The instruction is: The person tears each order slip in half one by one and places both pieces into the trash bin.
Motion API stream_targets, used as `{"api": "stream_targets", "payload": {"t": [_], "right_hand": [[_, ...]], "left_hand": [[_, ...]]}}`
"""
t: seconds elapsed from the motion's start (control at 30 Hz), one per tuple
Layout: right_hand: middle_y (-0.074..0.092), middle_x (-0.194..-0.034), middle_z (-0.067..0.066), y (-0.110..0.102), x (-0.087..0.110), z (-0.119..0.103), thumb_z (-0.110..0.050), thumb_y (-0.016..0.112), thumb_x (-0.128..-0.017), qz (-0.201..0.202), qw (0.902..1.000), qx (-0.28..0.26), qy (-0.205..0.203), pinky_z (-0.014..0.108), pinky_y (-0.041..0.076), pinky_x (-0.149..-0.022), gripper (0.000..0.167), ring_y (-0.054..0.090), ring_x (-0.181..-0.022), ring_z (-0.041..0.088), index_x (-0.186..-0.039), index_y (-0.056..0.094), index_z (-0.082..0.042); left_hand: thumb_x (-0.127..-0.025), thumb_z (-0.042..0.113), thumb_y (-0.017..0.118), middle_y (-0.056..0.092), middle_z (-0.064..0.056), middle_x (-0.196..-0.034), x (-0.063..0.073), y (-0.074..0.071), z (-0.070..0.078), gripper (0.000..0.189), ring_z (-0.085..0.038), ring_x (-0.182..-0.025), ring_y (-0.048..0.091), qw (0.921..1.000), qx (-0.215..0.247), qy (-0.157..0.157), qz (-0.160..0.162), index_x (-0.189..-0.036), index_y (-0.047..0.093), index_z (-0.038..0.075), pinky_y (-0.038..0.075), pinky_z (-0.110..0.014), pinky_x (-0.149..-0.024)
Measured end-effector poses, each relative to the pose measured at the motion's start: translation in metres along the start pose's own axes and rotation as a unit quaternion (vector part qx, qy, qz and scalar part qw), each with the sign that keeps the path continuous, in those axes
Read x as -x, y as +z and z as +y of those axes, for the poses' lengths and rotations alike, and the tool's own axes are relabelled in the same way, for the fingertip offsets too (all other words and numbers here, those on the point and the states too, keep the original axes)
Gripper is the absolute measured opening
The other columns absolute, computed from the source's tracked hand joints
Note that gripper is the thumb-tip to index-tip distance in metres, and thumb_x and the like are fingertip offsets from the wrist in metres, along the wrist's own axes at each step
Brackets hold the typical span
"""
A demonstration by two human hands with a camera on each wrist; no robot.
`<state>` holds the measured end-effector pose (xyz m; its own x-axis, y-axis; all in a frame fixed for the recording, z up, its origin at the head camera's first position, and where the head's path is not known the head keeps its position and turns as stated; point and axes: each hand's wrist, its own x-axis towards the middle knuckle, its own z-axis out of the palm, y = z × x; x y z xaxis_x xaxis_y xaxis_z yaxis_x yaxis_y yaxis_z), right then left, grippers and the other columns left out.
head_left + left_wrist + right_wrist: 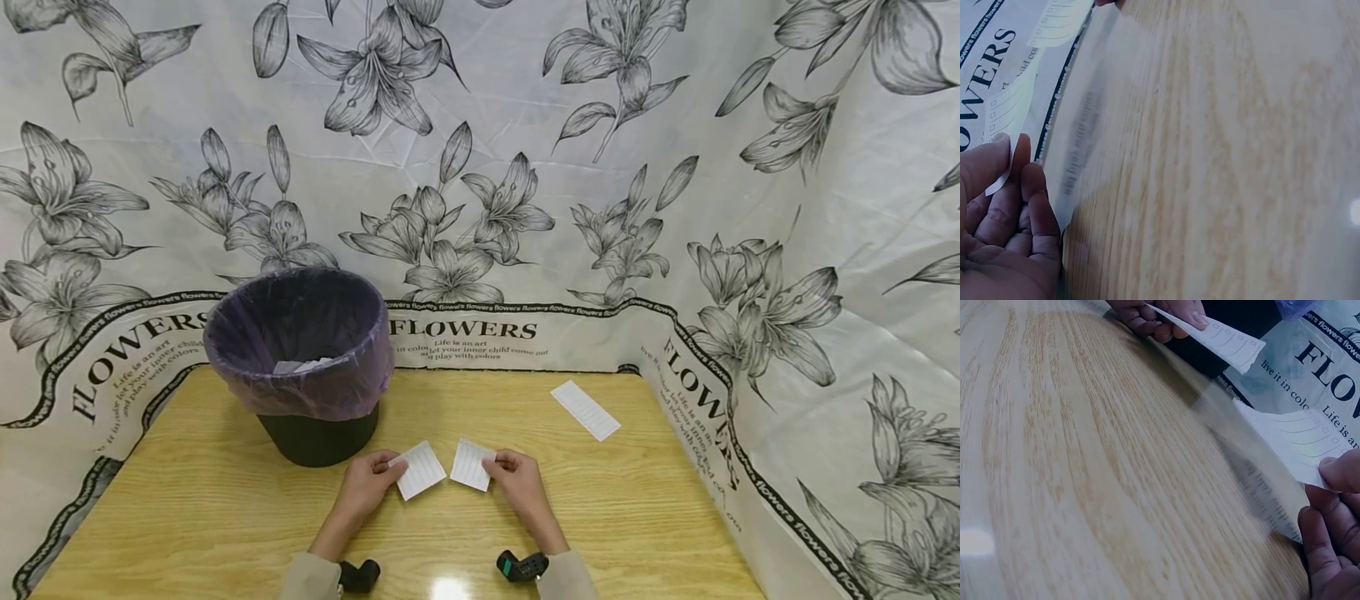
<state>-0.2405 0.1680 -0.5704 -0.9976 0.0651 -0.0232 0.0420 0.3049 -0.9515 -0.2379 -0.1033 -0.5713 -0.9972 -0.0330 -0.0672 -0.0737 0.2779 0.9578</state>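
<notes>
My left hand (367, 481) pinches a piece of lined white paper (417, 471) between thumb and fingers. Opposite it, my right hand (521, 482) pinches another piece of lined white paper (472, 465). Both pieces are held above the table, their inner edges separated by a narrow gap. In the right wrist view, the left hand's piece (1230, 345) shows a ragged edge and small printed boxes. The left wrist view shows the left hand's thumb pressing its piece (1013, 103), which curves upward.
A black bin (318, 437) lined with a purple plastic bag (300, 396) stands at the back left, with white paper pieces (300, 366) inside. A whole lined paper strip (586, 410) lies on the wooden table (465, 554) at the right. Flower-printed cloth (480, 208) surrounds the table.
</notes>
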Motion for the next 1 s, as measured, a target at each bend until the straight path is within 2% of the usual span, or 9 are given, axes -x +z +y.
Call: {"api": "stream_targets", "payload": {"t": [0.2,0.47,0.57,0.8,1.0], "right_hand": [[0.071,-0.092,0.008,-0.002,-0.002,0.000,-0.019,0.075,-0.094,0.003,0.9999,-0.008,0.007,0.021,0.047,-0.069,0.024,0.059,-0.081,0.010,-0.104,0.073,0.003],[0.070,-0.092,0.006,-0.001,-0.005,0.001,-0.019,0.074,-0.095,0.000,0.9997,-0.023,0.012,0.021,0.048,-0.070,0.024,0.061,-0.084,0.012,-0.106,0.073,0.002],[0.071,-0.092,0.006,-0.001,-0.006,0.001,-0.019,0.073,-0.096,-0.002,0.9995,-0.030,0.012,0.022,0.050,-0.071,0.024,0.062,-0.083,0.013,-0.107,0.073,0.002],[0.073,-0.087,0.007,0.001,-0.007,-0.005,-0.017,0.069,-0.099,-0.011,0.9977,-0.066,0.008,0.026,0.056,-0.068,0.027,0.065,-0.072,0.012,-0.110,0.070,0.007],[0.075,-0.090,0.011,0.000,-0.008,-0.013,-0.012,0.069,-0.098,-0.016,0.9977,-0.065,-0.014,0.028,0.056,-0.068,0.024,0.065,-0.074,0.014,-0.112,0.069,0.007]], "left_hand": [[-0.094,0.019,0.076,0.073,-0.004,-0.088,-0.001,-0.003,0.000,0.021,-0.012,-0.079,0.060,1.0000,0.002,-0.007,0.002,-0.106,0.077,0.001,0.048,-0.023,-0.069],[-0.095,0.015,0.075,0.069,-0.004,-0.080,0.000,-0.007,0.002,0.018,-0.014,-0.074,0.058,0.9998,0.015,0.000,0.012,-0.099,0.077,-0.002,0.048,-0.023,-0.062],[-0.094,0.015,0.075,0.066,-0.001,-0.077,0.001,-0.008,0.004,0.017,-0.013,-0.073,0.057,0.9999,0.006,0.004,0.012,-0.099,0.078,-0.001,0.048,-0.023,-0.062],[-0.092,0.010,0.076,0.058,0.000,-0.071,0.004,-0.010,0.015,0.015,-0.012,-0.068,0.053,0.9998,-0.010,0.018,0.008,-0.102,0.078,-0.002,0.045,-0.022,-0.059],[-0.092,0.011,0.077,0.062,-0.003,-0.078,0.011,-0.018,0.030,0.016,-0.012,-0.072,0.053,0.9989,-0.027,0.038,0.007,-0.102,0.078,-0.001,0.044,-0.022,-0.061]]}}
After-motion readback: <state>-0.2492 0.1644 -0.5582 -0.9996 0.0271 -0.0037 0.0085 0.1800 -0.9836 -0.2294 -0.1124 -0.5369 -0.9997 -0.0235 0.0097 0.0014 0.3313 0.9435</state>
